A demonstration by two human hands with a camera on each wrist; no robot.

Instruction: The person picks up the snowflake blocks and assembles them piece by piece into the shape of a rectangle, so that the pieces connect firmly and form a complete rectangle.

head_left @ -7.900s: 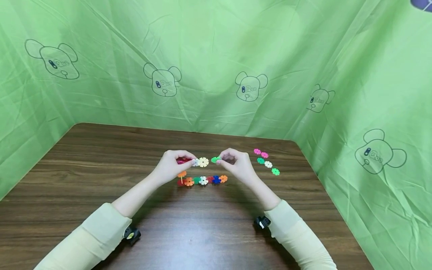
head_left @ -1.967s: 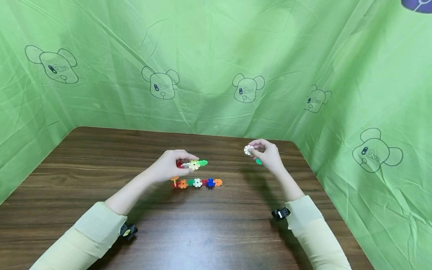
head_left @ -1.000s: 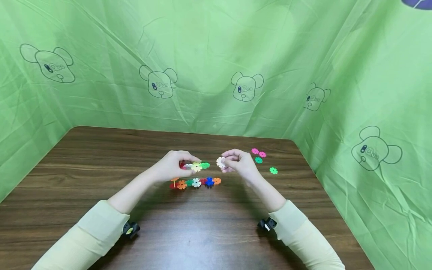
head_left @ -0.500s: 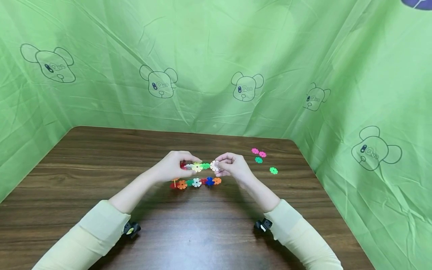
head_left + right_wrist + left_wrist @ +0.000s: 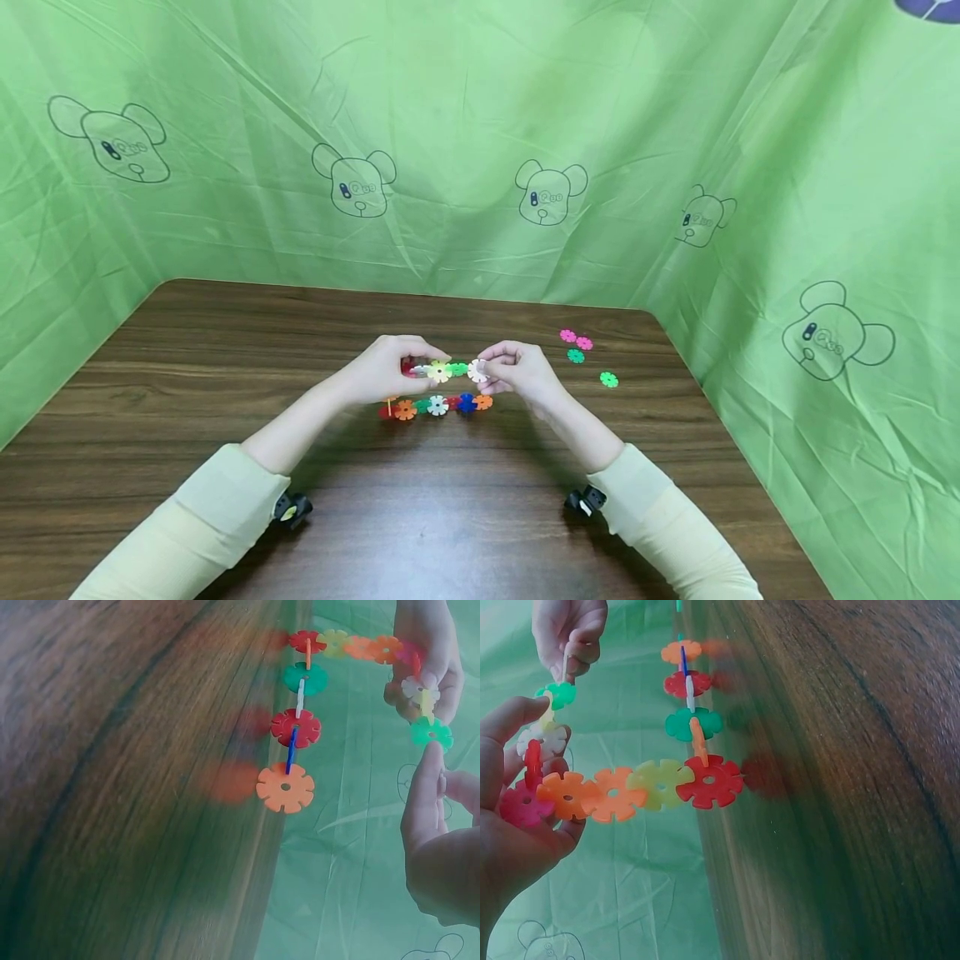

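Note:
Slotted plastic flower discs form a linked chain in a sideways U. Its lower row (image 5: 437, 406) stands on the table, with a red corner disc (image 5: 710, 782) below an upright stack of yellow and orange discs (image 5: 613, 793). My left hand (image 5: 378, 367) grips the upper end around the pink and white discs (image 5: 542, 741), fingertips beside the yellow disc (image 5: 438, 372). A green disc (image 5: 457, 369) sticks out from the yellow one. My right hand (image 5: 521, 375) pinches a white disc (image 5: 477, 370) edge-on against the green disc's free side. The right fingers partly cover it.
Loose discs lie on the wooden table (image 5: 442, 517) at the back right: two pink discs (image 5: 576, 339), a dark green disc (image 5: 575, 357) and a bright green disc (image 5: 609, 380). Green cloth (image 5: 450, 242) hangs behind and beside the table.
The green disc, earlier held apart in my right hand, now sits on the chain. My right hand has taken the white disc from the back right and brought it left against the green one.

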